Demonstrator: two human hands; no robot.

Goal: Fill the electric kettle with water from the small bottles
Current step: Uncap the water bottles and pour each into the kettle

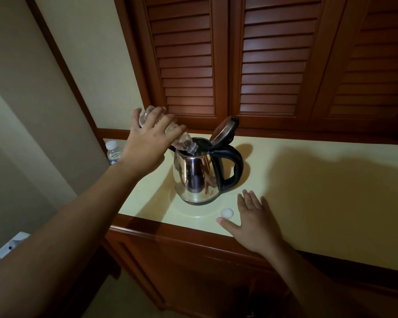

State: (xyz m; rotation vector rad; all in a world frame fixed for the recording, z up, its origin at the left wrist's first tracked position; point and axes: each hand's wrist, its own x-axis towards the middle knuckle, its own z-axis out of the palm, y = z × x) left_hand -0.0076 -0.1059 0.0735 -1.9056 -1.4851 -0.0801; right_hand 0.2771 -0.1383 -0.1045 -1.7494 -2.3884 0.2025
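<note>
A shiny steel electric kettle [194,177] with a black handle stands on the pale counter [308,191], its lid [223,130] tipped up and open. My left hand [147,143] grips a small clear bottle [184,142], tilted neck-down with its mouth inside the kettle's opening. My right hand [253,219] rests flat on the counter to the right of the kettle, fingers spread, holding nothing. A white bottle cap [226,213] lies on the counter just left of that hand. A second small bottle [112,152], capped, stands at the counter's far left.
Dark wooden louvred doors [269,65] rise behind the counter. A wooden cabinet front [193,267] runs below the counter's edge. A cream wall [55,111] closes the left side.
</note>
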